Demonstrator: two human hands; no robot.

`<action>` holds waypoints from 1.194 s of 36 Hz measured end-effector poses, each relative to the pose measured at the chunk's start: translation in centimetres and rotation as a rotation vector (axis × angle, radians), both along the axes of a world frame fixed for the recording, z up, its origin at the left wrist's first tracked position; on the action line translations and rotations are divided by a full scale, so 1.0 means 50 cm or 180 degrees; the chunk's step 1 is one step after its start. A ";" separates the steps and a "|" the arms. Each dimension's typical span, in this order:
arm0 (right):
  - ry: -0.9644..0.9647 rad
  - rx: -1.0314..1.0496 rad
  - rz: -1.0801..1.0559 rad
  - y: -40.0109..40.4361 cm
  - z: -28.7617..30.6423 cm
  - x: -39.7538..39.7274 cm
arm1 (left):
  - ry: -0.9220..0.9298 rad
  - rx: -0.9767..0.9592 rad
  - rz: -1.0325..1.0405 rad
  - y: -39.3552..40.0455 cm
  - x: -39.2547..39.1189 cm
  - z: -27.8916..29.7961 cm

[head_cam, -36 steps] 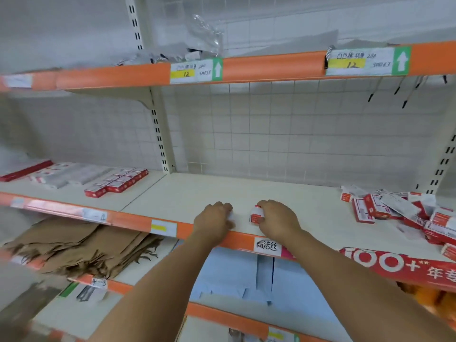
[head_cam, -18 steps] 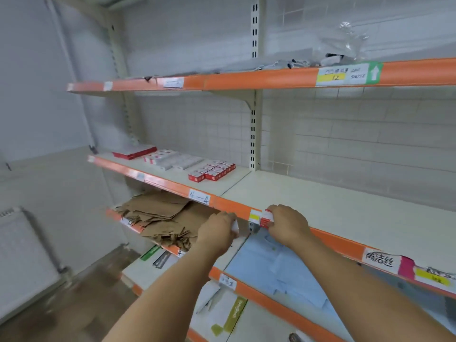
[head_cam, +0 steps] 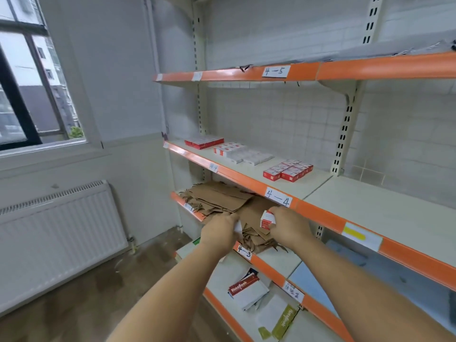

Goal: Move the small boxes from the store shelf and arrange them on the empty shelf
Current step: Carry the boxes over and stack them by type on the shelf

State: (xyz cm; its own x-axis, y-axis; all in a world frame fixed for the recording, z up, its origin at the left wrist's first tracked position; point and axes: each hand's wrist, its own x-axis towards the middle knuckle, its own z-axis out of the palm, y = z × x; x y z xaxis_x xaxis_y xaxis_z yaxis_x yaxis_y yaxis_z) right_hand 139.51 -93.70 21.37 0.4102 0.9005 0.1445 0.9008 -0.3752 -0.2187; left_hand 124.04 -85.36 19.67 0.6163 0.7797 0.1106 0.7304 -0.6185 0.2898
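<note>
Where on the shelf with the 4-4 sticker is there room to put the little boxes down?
On the 4-4 shelf, bare room lies right of the red box block, up to the upright post. There is also a bare patch between that block and the white boxes. The left end is crowded by the flat red pack.

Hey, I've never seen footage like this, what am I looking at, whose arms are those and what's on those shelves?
No machine here: a person wears a camera on the head, looking down at their own bare arms. The right hand pinches a small red-and-white cardboard box. The left hand grips something white, mostly hidden. Ahead is an orange-edged cream shelf labelled 4-4, carrying neat rows of red-and-white small boxes. Below it lies a pile of flattened brown cardboard, and lower down a red notebook.
</note>
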 end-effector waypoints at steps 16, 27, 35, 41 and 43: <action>0.0092 0.0105 0.0434 0.332 0.003 0.026 | -0.0126 0.0095 0.0394 0.282 -0.005 0.015; 0.0082 0.0008 0.0463 0.523 0.003 0.044 | -0.0225 0.0113 0.0462 0.453 -0.005 0.015; 0.0073 0.0146 0.0284 0.674 0.000 0.023 | -0.0106 0.0182 0.0274 0.613 -0.020 0.016; 0.0043 0.0277 -0.0122 0.780 0.011 -0.002 | -0.0076 0.0133 -0.0055 0.766 -0.042 0.021; 0.0030 0.0307 -0.0291 0.809 0.017 -0.008 | -0.0088 0.0089 -0.0163 0.807 -0.046 0.024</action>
State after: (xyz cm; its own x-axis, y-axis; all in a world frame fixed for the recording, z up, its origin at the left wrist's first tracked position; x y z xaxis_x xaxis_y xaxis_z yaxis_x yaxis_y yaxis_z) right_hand 139.10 -53.23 22.24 0.4917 0.8414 0.2242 0.8615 -0.4325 -0.2660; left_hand 121.76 -45.00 20.87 0.6519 0.7435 0.1493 0.6895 -0.6630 0.2916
